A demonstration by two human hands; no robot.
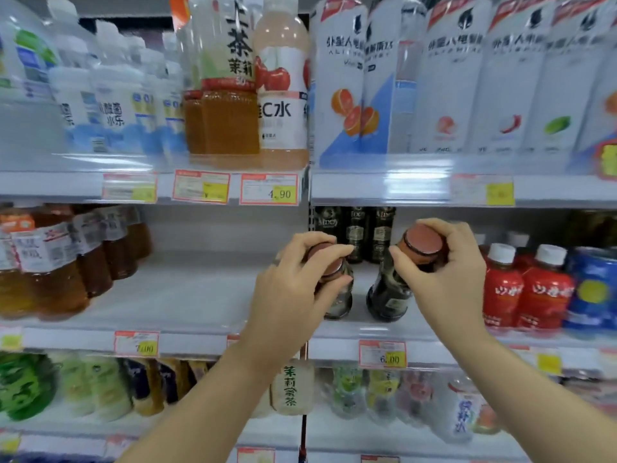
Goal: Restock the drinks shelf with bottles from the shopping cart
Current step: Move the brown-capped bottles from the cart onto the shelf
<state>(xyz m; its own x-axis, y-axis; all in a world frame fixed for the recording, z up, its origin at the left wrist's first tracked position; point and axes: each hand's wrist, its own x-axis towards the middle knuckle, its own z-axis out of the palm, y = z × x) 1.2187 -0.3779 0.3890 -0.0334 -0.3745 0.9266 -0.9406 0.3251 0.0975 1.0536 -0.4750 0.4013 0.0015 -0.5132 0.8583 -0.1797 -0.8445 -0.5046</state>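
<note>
The left hand (293, 285) is gripping the neck of a dark bottle (342, 295), its fingers curling over the reddish-brown cap. The bottle is standing close to upright near the front edge of the middle shelf (200, 295). Just to its right, the right hand (444, 279) is pinching a second dark bottle (389, 292) by its cap, thumb on one side and fingers wrapping round the other. This one is leaning, with its cap tipping right and towards the viewer and its base sitting low at the shelf; whether the base is resting flat cannot be told.

Both bottles are sitting near each other without touching. Farther back on the same shelf, a row of matching dark bottles (355, 232) is standing against the rear wall. To the right, red bottles with white caps (521, 295) are lining the shelf beside a blue can (594, 295). At the far left, amber tea bottles (50, 269) are crowding together. A price tag reading 6.00 (382, 354) is hanging on the shelf edge below the hands – blurred, but readable.
</note>
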